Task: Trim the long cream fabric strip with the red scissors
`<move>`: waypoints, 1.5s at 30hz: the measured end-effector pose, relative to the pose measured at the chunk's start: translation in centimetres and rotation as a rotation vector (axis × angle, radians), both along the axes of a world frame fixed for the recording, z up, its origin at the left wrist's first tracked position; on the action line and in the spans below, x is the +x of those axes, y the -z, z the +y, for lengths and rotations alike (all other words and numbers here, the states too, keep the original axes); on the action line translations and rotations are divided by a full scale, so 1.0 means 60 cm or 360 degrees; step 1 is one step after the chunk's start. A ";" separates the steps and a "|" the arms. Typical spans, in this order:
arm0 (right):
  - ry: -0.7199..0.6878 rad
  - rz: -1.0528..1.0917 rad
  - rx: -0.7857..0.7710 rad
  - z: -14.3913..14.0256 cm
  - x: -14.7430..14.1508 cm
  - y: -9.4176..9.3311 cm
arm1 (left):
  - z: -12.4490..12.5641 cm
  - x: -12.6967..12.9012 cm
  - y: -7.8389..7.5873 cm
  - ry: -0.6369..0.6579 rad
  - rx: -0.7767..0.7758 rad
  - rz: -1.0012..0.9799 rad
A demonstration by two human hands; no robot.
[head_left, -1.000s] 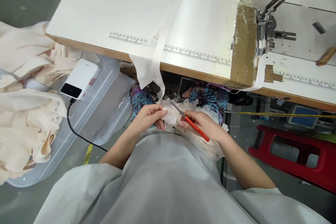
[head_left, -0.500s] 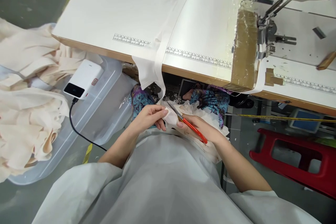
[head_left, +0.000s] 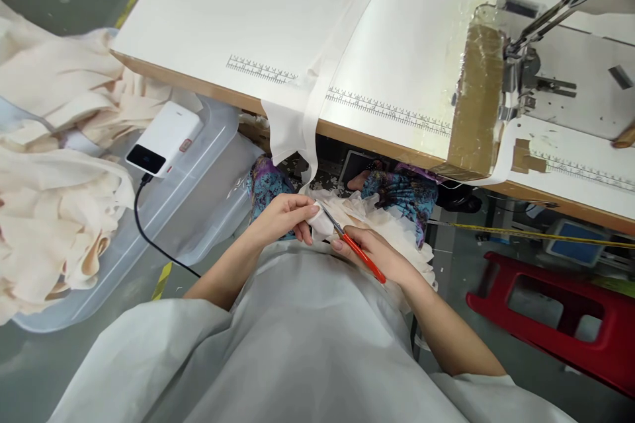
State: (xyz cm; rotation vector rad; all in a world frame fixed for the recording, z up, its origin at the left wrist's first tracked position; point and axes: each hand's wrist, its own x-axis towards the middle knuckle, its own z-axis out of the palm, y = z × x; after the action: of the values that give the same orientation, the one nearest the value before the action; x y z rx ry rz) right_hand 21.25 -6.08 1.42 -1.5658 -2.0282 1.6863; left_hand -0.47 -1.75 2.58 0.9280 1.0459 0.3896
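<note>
- The left hand (head_left: 285, 217) pinches the edge of the cloth (head_left: 323, 225) between thumb and fingertips; its other fingers curl loosely below.
- The right hand (head_left: 370, 252) is closed around the red handle of the scissors (head_left: 358, 250); the blades point up and toward the left hand, looking nearly together, though whether they bite the cloth is too small to tell.
- The cloth lies over the lap, between the two hands and just in front of the apron (head_left: 297, 330); a frilly pile (head_left: 397, 225) spreads on the lap beyond the right hand.
- A pale strip (head_left: 310, 125) hangs over the front edge of the desk (head_left: 208, 6) and comes down close to the left fingers; I cannot tell whether it joins the cloth.
- For a clean snip, the cloth would best be drawn lightly taut from the left pinch; slack cloth tends to fold between blades rather than part.
- The left fingertips sit near the blade tips; shifting the pinch a little aside would be safer, and short cuts with the tips should suit such thin material.
- The layers beneath could be caught too; lifting the edge clear of the pile, and away from the strip, would guard against that.
</note>
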 end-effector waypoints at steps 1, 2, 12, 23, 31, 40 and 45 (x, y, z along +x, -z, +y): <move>0.0006 -0.0009 0.0002 -0.001 0.000 0.000 | 0.000 0.000 -0.001 0.0008 -0.0003 0.0009; 0.0013 -0.0013 0.0005 -0.002 0.000 0.000 | 0.001 0.000 -0.002 0.0017 -0.0005 0.0016; 0.0003 -0.0116 0.0150 -0.011 0.004 0.011 | 0.002 0.000 -0.001 0.0031 -0.0022 0.0011; -0.0057 -0.0180 0.0175 -0.012 0.005 0.004 | 0.000 -0.003 0.002 0.0075 0.0005 0.0008; 0.0032 -0.0160 0.0222 -0.016 0.004 0.001 | -0.001 -0.004 0.002 0.0085 -0.0021 -0.0011; 0.0125 -0.0098 0.0145 -0.013 0.012 -0.001 | -0.004 -0.002 0.002 0.0081 -0.0007 -0.0010; 0.0354 0.0337 0.0004 -0.002 0.005 0.003 | -0.004 0.007 -0.001 0.0135 0.0049 0.0022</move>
State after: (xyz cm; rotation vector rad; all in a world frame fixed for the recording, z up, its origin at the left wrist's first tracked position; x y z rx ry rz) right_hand 21.58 -6.21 1.25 -1.4773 -1.6875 1.6835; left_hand -0.03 -2.00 2.64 1.0004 1.0121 0.3295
